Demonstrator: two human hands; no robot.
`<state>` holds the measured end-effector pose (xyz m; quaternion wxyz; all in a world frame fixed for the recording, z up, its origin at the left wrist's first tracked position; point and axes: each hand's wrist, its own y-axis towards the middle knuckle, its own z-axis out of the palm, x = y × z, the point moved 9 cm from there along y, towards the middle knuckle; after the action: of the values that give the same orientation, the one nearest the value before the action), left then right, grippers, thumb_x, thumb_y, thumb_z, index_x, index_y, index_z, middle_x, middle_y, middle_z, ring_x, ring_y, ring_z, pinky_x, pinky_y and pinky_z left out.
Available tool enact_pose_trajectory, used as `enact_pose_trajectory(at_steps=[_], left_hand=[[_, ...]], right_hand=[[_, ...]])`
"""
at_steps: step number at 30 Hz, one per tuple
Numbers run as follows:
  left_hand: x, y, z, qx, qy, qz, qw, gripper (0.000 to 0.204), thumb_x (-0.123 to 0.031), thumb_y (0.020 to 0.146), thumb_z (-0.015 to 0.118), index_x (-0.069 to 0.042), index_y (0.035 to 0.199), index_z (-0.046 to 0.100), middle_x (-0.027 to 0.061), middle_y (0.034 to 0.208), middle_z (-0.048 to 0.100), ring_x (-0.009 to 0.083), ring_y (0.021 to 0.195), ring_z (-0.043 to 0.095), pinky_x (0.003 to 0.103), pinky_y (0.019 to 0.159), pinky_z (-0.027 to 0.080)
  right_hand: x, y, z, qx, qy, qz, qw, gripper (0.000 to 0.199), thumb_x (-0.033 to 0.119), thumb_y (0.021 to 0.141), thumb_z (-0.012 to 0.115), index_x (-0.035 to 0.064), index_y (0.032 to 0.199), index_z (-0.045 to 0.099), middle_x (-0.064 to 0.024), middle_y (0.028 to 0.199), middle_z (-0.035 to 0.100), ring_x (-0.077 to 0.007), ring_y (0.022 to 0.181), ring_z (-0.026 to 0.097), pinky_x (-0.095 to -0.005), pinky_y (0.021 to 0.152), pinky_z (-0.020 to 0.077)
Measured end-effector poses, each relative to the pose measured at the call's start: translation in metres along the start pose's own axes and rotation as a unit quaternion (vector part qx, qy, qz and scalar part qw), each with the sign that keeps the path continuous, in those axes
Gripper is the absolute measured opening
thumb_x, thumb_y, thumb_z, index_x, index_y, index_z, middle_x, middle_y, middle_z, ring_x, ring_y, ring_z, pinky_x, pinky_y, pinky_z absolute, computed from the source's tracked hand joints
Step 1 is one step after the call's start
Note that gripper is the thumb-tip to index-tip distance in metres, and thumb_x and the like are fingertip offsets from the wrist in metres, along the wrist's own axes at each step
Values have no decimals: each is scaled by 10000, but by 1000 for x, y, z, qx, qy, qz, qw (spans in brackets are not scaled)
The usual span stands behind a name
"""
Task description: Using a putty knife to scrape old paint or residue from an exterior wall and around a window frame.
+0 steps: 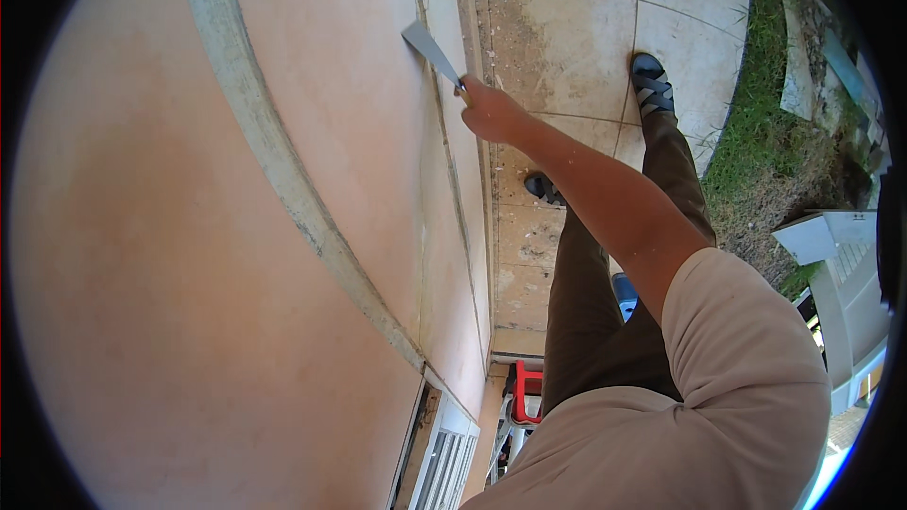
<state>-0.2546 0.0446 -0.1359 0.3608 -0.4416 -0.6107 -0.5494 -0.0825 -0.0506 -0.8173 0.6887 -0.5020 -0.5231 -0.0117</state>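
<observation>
One scraper (433, 52), flat grey metal blade widening toward its end, short tan handle; located at the face of the wall (340, 57), which serves as landmark for all entries. The blade's broad end is set over a thin dark line (456, 194) in the wall; whether the surface is touched cannot be told.

One right hand (493, 113), held just off the wall; the handle is gripped in it, with the fingers curled closed around it. One left hand, out of view; the state of its fingers cannot be told.

One wall, pale pink, crossed by one raised grey band (241, 85). One white slatted panel (449, 463), fitted in the wall on the side nearer the wearer's body.

One tiled floor (690, 0), run along the wall's foot, stained brown and strewn with specks beside it. Two dark strapped sandals (652, 85), worn by the person; one is placed near the wall, the other farther out.

One red-and-metal frame (519, 397), stood close by the wall. One strip of grass (765, 85), found well away from the wall, beyond the floor.
</observation>
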Motion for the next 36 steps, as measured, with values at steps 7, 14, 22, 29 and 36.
enact_pose_trajectory(at_steps=[7, 14, 22, 29, 36], left_hand=[[2, 10, -5, -13, -39, -30, 999, 721, -596, 975, 376, -73, 1467, 313, 274, 1569, 128, 448, 1449, 139, 671, 1106, 157], [-1, 9, -3, -13, -56, -24, 998, 699, -584, 976, 387, -97, 1471, 312, 246, 1578, 133, 433, 1454, 137, 671, 1111, 150], [-7, 7, 3, -14, -91, -20, 996, 677, -590, 976, 377, -142, 1479, 310, 205, 1601, 71, 412, 1468, 88, 669, 1126, 119], [-27, -4, 9, 8, -223, -7, 975, 718, -563, 961, 432, -105, 1486, 261, 209, 1601, 68, 402, 1469, 97, 626, 1142, 118], [-54, -8, 23, 6, -341, -38, 939, 771, -537, 946, 487, -68, 1493, 213, 213, 1601, 65, 391, 1471, 107, 582, 1159, 117]], right_hand=[[52, -27, -9, -72, -1, -64, 995, 264, 89, 914, 483, 61, 1177, 485, -258, 955, 636, -454, 924, 617, -508, 775, 482], [122, 25, -61, -128, -19, -66, 989, 326, 105, 895, 510, 45, 1209, 447, -282, 902, 636, -463, 888, 626, -531, 769, 485], [-71, -99, 39, 107, -31, 104, 988, 325, 102, 873, 562, 50, 1189, 510, -249, 1049, 639, -437, 1006, 607, -506, 832, 477], [-70, 16, 7, -3, -92, 42, 995, 324, 170, 844, 627, 56, 1140, 563, -233, 983, 657, -425, 947, 629, -480, 775, 502], [-15, 84, -10, -55, -44, 34, 997, 350, 197, 865, 631, 29, 1154, 526, -255, 977, 650, -439, 947, 630, -477, 781, 507]])
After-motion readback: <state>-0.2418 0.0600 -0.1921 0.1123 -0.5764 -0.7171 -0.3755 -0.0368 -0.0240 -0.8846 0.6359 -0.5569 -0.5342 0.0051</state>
